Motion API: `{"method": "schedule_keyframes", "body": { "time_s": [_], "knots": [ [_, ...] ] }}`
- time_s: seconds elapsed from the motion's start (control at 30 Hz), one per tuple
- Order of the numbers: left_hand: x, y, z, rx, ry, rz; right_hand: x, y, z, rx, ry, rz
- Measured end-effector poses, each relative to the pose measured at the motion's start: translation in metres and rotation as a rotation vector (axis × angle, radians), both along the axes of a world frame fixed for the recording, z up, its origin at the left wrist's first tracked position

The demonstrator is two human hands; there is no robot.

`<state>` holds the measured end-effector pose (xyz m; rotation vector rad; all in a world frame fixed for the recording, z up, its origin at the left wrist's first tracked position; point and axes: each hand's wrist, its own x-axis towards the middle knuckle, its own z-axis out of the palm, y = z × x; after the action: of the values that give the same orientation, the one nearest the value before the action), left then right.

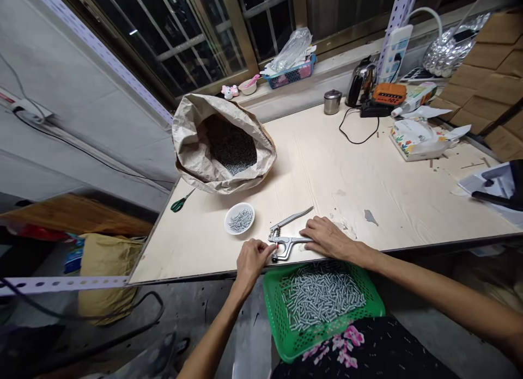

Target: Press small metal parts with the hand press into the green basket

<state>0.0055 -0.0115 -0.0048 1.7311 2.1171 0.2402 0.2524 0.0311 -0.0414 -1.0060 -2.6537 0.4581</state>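
Note:
A pair of silver hand-press pliers [288, 240], like snap-fastener pliers, lies at the table's front edge, its two handles spread apart and a spring near the jaw. My right hand [327, 237] grips the end of its lower handle and rests on the tabletop. At the jaw, my left hand [254, 257] has thumb and forefinger pinched together; whatever is between them is too small to make out. A white bowl [229, 224] of small metal screw-like pieces stands beyond my left hand. Below the edge, a green basket [273, 308] holds a heap of similar silver pieces.
A large open sack [188, 145] of dark metal pieces stands at the back left of the table [318, 166]. Green-handled scissors [178, 205] lie near the left edge. Toward the back right are a metal canister [332, 102], an orange battery [389, 93] and a tissue pack [419, 139].

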Motion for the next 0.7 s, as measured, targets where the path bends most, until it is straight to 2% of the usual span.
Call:
{"method": "schedule_keyframes", "body": {
  "time_s": [0.13, 0.27, 0.33, 0.43, 0.5, 0.6, 0.7],
  "knots": [
    [0.008, 0.011, -0.002, -0.246, -0.04, 0.003, -0.011, -0.001, -0.008, 0.007, 0.018, -0.031],
    [0.01, 0.025, -0.001, -0.328, -0.034, -0.104, -0.015, 0.005, -0.011, 0.041, 0.035, -0.09],
    [0.009, 0.028, 0.001, -0.268, 0.067, -0.202, -0.014, 0.01, -0.011, 0.057, 0.048, -0.1],
    [0.004, 0.027, 0.008, -0.099, 0.3, -0.352, -0.01, 0.018, -0.012, 0.058, 0.078, -0.105],
    [-0.001, 0.02, 0.015, -0.042, 0.382, -0.387, -0.006, 0.023, -0.013, 0.046, 0.106, -0.118],
    [0.0, -0.002, 0.028, -0.012, 0.278, -0.4, 0.001, 0.028, -0.018, 0.037, 0.157, -0.123],
    [0.007, -0.02, 0.039, 0.047, 0.105, -0.548, 0.003, 0.028, -0.023, 0.038, 0.193, -0.129]
  ]
}}
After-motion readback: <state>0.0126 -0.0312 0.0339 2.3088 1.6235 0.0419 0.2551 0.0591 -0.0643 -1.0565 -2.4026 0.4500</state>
